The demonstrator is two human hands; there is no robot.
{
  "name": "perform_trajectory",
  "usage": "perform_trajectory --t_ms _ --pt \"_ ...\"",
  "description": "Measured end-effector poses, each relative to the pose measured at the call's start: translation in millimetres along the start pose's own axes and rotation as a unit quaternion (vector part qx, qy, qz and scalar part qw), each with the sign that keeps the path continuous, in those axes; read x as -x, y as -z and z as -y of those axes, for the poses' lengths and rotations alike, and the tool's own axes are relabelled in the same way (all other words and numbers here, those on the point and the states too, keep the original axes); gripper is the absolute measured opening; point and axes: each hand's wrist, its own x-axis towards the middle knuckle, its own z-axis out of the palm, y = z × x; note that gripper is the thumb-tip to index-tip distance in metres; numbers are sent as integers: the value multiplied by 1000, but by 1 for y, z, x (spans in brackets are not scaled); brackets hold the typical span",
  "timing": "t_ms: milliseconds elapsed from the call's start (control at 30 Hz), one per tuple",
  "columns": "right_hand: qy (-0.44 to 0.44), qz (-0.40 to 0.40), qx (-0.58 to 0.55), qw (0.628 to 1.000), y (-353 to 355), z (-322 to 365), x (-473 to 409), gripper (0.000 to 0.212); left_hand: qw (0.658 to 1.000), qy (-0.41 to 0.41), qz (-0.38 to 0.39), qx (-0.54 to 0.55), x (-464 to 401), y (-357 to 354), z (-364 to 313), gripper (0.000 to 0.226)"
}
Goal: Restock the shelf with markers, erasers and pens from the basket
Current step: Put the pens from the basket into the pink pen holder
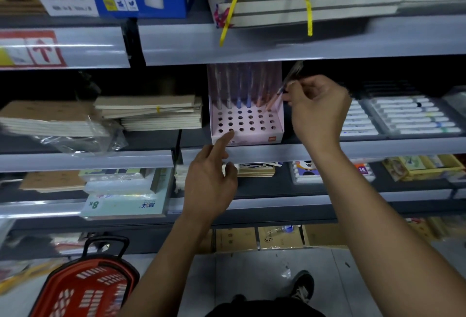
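A pink pen display box (252, 137) with rows of round holes stands on the middle shelf. Several pens (239, 90) stand upright in its back row. My right hand (315, 107) pinches a slim pen (290, 77), tilted, just right of the box's upper edge. My left hand (211, 173) reaches up with the index finger straight, its tip touching the box's front left rim. The red basket (83, 289) sits on the floor at lower left; what lies in it is not visible.
Stacks of notebooks (148, 112) lie left of the box, and trays of white markers (408, 117) lie to its right. The shelf above (277, 42) hangs low over the pens. Boxed goods fill the lower shelves. My shoe (302, 286) is on the grey floor.
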Motion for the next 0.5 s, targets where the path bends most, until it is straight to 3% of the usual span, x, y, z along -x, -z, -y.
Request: perform_trajectory --t_ms 333,500 --pt "36 9 134 990 -15 6 -14 53 1000 8 6 3 1 -1 2 67" --pt "27 34 184 982 -15 14 -19 53 1000 9 5 8 1 -1 3 67"
